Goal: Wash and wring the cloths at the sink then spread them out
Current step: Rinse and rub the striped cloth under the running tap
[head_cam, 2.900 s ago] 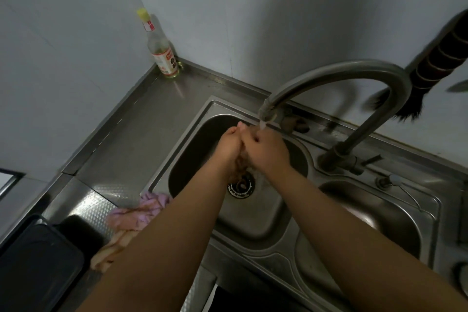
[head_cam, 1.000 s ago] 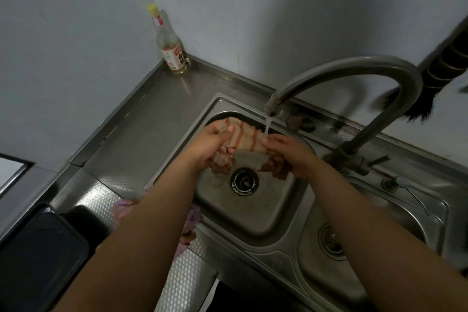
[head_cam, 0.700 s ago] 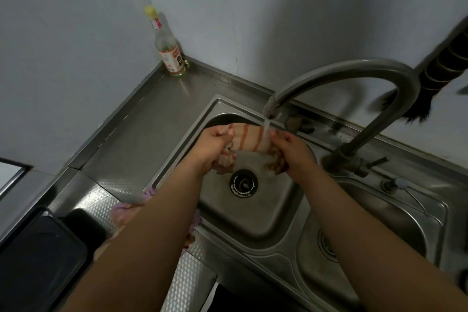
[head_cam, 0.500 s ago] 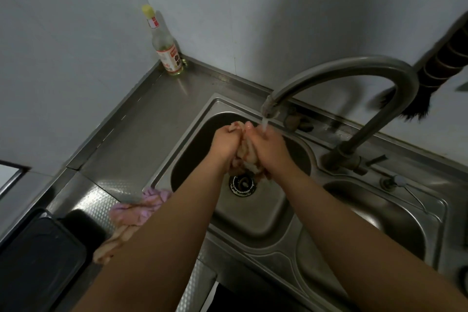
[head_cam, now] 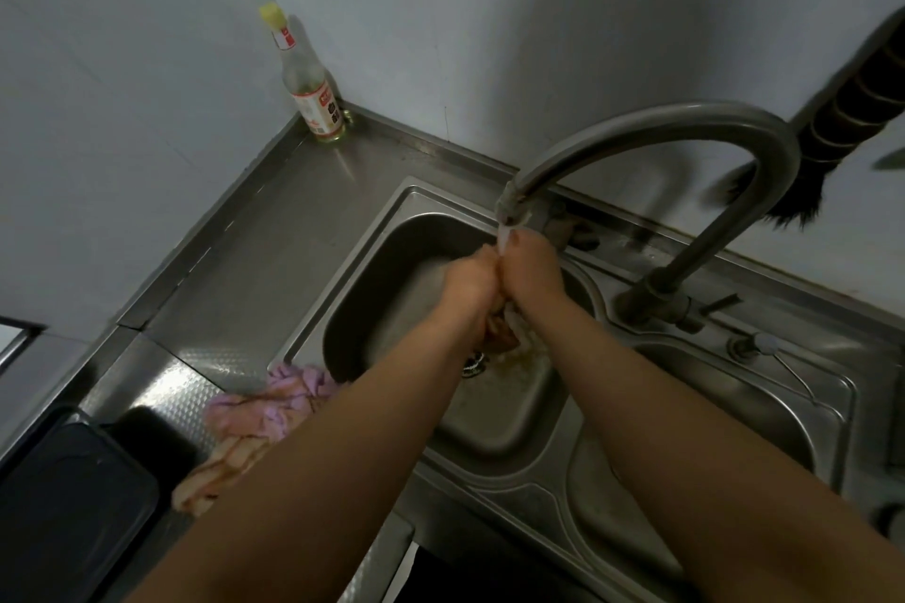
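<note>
Bare hands and forearms recorded at the faucet.

No sleeve, glove, watch or ring is seen on the left hand or the right hand; both forearms are uncovered from below the faucet to the frame's lower edge.

Sink was brushed steel with a dull sheen; left of it, embossed steel desk and fuzzy pink cloth; tap matt metal.

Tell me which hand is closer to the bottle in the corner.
Left. The left hand is on the bottle's side of the stream; the right hand sits beyond it, toward the tap's base.
</note>
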`<action>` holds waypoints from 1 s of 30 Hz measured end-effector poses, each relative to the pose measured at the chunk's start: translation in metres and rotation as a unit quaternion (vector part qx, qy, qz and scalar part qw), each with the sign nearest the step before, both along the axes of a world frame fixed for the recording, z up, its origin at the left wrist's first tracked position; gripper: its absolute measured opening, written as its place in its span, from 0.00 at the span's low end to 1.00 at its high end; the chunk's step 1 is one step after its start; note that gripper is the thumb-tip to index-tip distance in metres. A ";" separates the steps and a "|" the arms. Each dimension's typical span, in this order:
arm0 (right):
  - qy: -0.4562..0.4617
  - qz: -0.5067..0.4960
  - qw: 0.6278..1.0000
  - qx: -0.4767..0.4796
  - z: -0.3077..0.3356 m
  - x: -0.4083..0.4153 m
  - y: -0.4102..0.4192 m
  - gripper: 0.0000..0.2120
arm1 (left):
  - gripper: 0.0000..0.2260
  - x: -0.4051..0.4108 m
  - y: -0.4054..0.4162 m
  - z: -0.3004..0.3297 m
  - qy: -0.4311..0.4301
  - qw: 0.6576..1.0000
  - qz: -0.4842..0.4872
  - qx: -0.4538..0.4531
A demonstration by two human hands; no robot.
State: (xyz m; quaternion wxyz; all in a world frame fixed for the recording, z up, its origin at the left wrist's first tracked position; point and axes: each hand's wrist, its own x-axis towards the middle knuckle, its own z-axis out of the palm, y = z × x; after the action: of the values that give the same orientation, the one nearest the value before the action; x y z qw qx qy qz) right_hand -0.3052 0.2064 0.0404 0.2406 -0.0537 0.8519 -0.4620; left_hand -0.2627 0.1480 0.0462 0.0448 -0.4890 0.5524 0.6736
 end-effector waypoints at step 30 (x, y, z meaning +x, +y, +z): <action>-0.333 0.121 0.914 -0.196 0.013 -0.048 0.049 0.10 | 0.06 0.029 -0.087 -0.002 0.099 0.990 -0.104 -0.001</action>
State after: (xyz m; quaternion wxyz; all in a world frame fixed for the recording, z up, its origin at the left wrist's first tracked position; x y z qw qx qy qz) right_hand -0.3534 0.2554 0.0538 0.5491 -0.0457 0.6018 -0.5782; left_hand -0.2341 0.0613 0.0439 0.0585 -0.3598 0.6026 0.7100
